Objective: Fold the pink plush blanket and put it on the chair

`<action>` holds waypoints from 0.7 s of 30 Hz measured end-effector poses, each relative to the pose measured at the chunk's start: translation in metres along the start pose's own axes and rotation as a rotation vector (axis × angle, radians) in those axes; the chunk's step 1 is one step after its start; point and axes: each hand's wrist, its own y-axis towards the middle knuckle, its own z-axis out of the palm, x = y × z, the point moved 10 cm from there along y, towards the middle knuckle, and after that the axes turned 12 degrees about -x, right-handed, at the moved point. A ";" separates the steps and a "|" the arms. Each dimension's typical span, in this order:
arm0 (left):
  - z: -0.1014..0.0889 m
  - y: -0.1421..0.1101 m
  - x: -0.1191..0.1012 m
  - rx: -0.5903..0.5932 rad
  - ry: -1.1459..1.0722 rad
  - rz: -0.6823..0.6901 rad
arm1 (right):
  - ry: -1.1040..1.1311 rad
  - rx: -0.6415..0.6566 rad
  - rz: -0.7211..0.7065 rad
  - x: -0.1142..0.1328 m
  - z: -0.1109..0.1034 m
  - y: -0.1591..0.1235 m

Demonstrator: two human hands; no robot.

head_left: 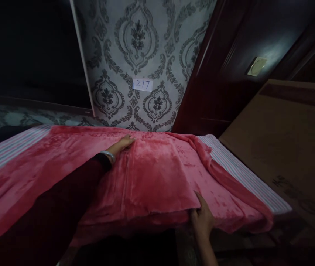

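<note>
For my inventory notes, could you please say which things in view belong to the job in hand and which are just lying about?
In the job:
Pink plush cloth
Left hand, touching the cloth
Right hand, at the folded part's near corner

Just about:
Striped cloth, underneath
Cardboard box
Dark screen
"277" label

- pretty sure this is somebody's home tbh
- fancy damask wallpaper (pixel 163 48) straight ahead
- what looks like a flat-screen TV (pixel 30 51) on the left
- glossy dark-red panelling (pixel 215 74) with a switch plate (pixel 257 66)
- plush pink blanket (pixel 157 173) over striped cloth (pixel 236 170)
</note>
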 end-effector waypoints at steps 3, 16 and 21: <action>0.010 0.015 0.018 -0.064 -0.013 -0.088 | 0.004 -0.017 -0.026 -0.001 -0.001 0.000; 0.004 0.043 0.034 -0.125 0.105 -0.179 | 0.340 0.263 0.070 -0.012 -0.009 0.014; 0.002 0.037 0.032 -0.103 0.092 -0.138 | 0.360 0.294 0.102 0.018 0.000 0.085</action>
